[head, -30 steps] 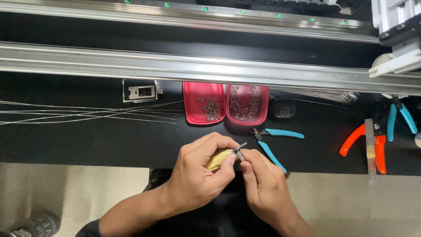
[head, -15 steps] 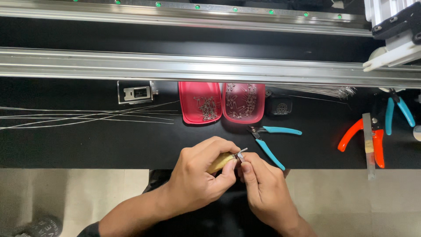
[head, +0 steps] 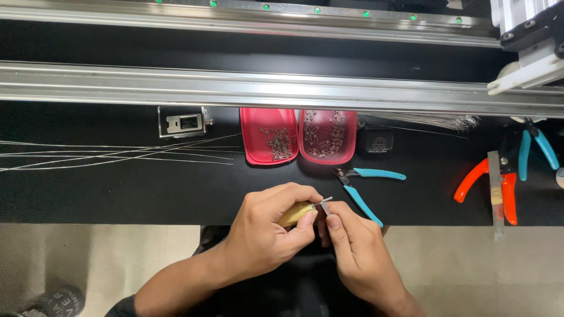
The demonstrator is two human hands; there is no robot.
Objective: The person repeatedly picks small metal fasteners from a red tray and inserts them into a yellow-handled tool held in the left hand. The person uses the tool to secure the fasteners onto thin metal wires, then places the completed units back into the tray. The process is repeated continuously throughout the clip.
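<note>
Watched via head cam. L hand [head: 264, 235] was curled tight round a small yellowish block [head: 295, 212], thumb and fingers pinching it so one end poked out toward the other hand. R hand [head: 361, 252] had its thumb and forefinger pressed at a small metal piece [head: 325, 203] sticking off that end of the block; looked like it gripped or steadied the piece, but the contact was too small for me to be sure. Both hands sat close together just off the near edge of the black bench [head: 147, 194], over the person's lap, prob. so the fine work stayed near the eyes.

Right beyond the hands lay blue-handled pliers [head: 364, 186], jaws pointing back toward the trays, within easy grab of the R hand. Two pink trays [head: 252, 154] sat side by side behind them, both holding small metal bits, I guessed the parts supply. Thin wires [head: 117, 154] ran across the bench on the L side, well apart from the hands. Orange-handled cutters [head: 487, 188] and another blue-handled tool [head: 534, 149] lay far R. An aluminium rail [head: 282, 88] spanned the back, w/ a small grey box [head: 182, 121] just under it.
</note>
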